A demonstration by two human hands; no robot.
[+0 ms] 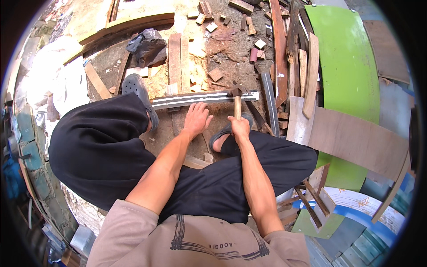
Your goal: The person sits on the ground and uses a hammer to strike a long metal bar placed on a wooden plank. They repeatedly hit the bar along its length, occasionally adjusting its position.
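My right hand (240, 127) is wrapped round the wooden handle of a hammer (237, 109). The hammer's head is over the right end of a long dark strip with white stripes (195, 99), and I cannot tell whether they touch. The strip lies crosswise in front of me, over the near end of some boards. At its near edge is my left hand (197, 118), with fingertips close to the strip and thumb apart; it holds nothing. My left shoe (138, 91) is beside the strip's left end, and my right shoe (220, 133) is partly hidden below the hammer.
Two upright-running boards (175, 62) lie beyond the strip. Small wood offcuts (216, 74) litter the ground ahead. A crumpled dark bag (147, 46) is at the far left. Long planks (279, 53) and a green panel (344, 58) lie on the right, with a curved brown sheet (356, 140) across the panel.
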